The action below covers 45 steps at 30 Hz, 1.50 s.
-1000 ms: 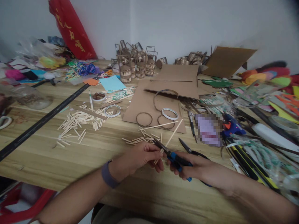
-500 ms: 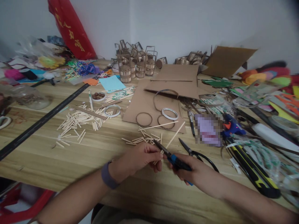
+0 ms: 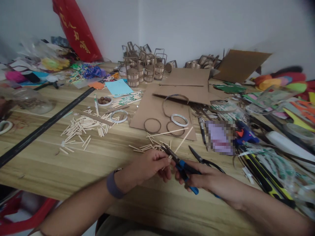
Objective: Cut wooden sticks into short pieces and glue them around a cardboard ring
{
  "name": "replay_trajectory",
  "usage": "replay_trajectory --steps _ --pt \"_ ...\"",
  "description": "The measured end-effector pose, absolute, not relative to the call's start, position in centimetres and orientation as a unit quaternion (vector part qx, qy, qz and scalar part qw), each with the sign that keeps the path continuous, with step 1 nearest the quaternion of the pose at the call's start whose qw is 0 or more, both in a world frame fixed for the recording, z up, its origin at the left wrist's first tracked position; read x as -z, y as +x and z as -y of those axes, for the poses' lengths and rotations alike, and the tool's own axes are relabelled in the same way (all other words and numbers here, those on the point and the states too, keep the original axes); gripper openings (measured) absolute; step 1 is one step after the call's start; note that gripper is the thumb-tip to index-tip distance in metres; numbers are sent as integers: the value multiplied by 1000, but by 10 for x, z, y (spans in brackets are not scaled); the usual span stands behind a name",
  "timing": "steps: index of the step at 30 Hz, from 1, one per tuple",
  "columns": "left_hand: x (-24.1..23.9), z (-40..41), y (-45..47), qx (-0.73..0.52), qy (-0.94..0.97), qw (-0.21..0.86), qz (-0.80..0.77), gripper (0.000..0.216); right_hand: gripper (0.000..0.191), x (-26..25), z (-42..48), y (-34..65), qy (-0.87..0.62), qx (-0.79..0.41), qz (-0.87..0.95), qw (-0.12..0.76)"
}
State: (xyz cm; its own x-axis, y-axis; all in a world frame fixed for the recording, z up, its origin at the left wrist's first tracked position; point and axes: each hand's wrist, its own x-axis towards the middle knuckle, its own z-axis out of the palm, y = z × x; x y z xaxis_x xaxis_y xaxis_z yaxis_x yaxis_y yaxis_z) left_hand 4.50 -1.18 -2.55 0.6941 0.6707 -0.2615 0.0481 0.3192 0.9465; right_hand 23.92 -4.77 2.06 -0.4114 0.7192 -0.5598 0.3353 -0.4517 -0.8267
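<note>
My left hand (image 3: 150, 165) pinches a thin wooden stick (image 3: 183, 140) near its lower end; the stick slants up and to the right over the table. My right hand (image 3: 204, 178) grips blue-handled cutters (image 3: 180, 164), whose dark jaws sit around the stick just beside my left fingertips. A small heap of cut stick pieces (image 3: 147, 146) lies just beyond my left hand. Black scissors (image 3: 200, 158) lie on the table right behind my right hand.
A larger scatter of cut sticks (image 3: 81, 129) lies to the left. Cardboard sheets (image 3: 159, 109) with rings and tape rolls (image 3: 179, 119) sit in the middle, small woven cardboard baskets (image 3: 144, 70) behind. Tools and coloured paper crowd the right side; a black strip (image 3: 44, 126) crosses the left.
The stick and both hands shifted slightly; the cutters' jaws opened and closed around the stick, staying by my left fingertips.
</note>
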Motion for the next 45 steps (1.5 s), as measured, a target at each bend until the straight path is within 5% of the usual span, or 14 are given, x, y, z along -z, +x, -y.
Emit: replay_trajectory --steps 23,31,39,45 --pt "30 13 48 -226 540 735 -343 38 23 1 48 235 -549 -611 556 127" --pt "20 -2 38 -353 534 662 -389 34 20 -2 45 232 -526 -633 505 258" --pt "23 2 39 -207 680 557 -429 32 7 10 28 232 -546 -227 731 342" --pt "27 6 42 -212 770 453 -396 27 15 27 22 226 -552 -182 783 222"
